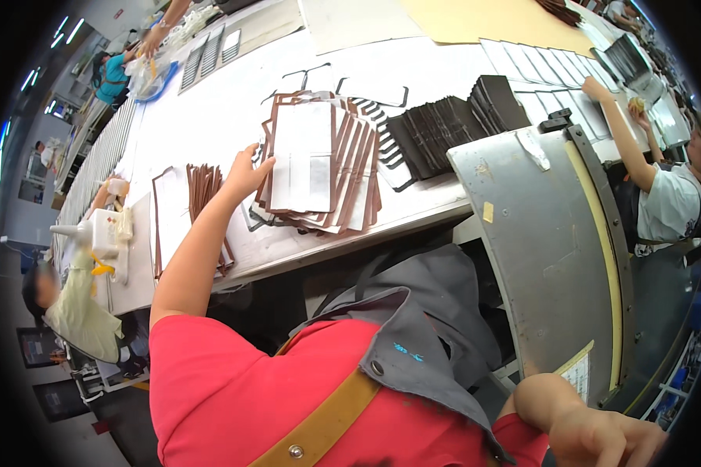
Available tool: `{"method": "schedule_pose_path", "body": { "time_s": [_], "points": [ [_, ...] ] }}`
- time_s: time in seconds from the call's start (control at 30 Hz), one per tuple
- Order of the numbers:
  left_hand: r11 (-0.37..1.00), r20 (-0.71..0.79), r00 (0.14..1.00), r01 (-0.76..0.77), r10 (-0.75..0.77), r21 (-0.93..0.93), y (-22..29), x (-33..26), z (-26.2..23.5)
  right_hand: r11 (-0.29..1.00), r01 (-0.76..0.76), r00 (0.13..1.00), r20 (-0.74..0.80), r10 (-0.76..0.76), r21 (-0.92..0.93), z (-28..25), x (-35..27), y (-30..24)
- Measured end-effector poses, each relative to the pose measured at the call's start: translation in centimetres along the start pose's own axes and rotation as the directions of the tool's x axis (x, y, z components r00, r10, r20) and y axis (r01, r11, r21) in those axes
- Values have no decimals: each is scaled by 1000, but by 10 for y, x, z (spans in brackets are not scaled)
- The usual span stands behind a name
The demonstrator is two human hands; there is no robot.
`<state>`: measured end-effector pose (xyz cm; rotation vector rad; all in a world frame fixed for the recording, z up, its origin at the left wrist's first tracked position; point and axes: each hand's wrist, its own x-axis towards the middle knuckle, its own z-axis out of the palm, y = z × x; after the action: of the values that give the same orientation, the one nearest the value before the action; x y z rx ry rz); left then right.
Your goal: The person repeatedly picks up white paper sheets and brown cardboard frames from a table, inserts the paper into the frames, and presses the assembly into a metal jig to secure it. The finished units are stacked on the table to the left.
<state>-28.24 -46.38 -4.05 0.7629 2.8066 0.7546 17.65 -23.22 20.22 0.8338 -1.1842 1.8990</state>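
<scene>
A: Start with the fanned stack of brown-edged panels (323, 167); where does it sit?

B: On the long white worktable (210, 117), near its front edge, straight ahead of the person; the pieces overlap like cards, pale faces up, brown borders showing at the right side.

A: And the left hand (245, 175)?

B: Stretched out from the red sleeve; it rests against the stack's left edge, fingers spread wide and laid flat, not closed round anything; I cannot tell whether the fingertips have slipped under a piece.

A: The right hand (604, 436)?

B: Low at the bottom corner, well apart from the table; loosely curled, empty as far as I can see.

A: How would you do this well?

B: I judge it best to press lightly on the top panel and peel at one corner only, so that the pieces below do not slide off the fan; bringing the other hand up to steady the far side would help.

A: What lies round about?

B: A smaller bundle of brown strips (204, 191) just left of the hand; dark stacked pieces (452, 121) farther right; a grey metal machine guard (545, 241) beside the table; a seated co-worker (666, 194) beyond it, another person (78, 311) at the left.
</scene>
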Motion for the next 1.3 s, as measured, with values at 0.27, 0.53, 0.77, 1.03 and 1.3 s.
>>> {"method": "schedule_pose_path", "body": {
  "time_s": [0.27,0.53,0.77,1.03,1.3],
  "points": [
    [934,-9,973,220,-232,-282,1,-19,21,996,-68,998,-5,68,-56,-1,9,14],
    [310,151,846,346,-512,-886,-2,-86,53,995,62,980,194,-44,-83,-13,6,12],
    [327,3,860,198,-511,-924,44,-103,84,979,127,987,122,-108,-159,0,4,10],
    [817,-291,873,185,-392,-546,49,-112,86,935,212,975,121,-184,-284,12,-3,-4],
    [804,-288,922,42,-260,-593,29,-101,95,955,138,981,166,-96,-263,15,-6,-16]
  ]
}}
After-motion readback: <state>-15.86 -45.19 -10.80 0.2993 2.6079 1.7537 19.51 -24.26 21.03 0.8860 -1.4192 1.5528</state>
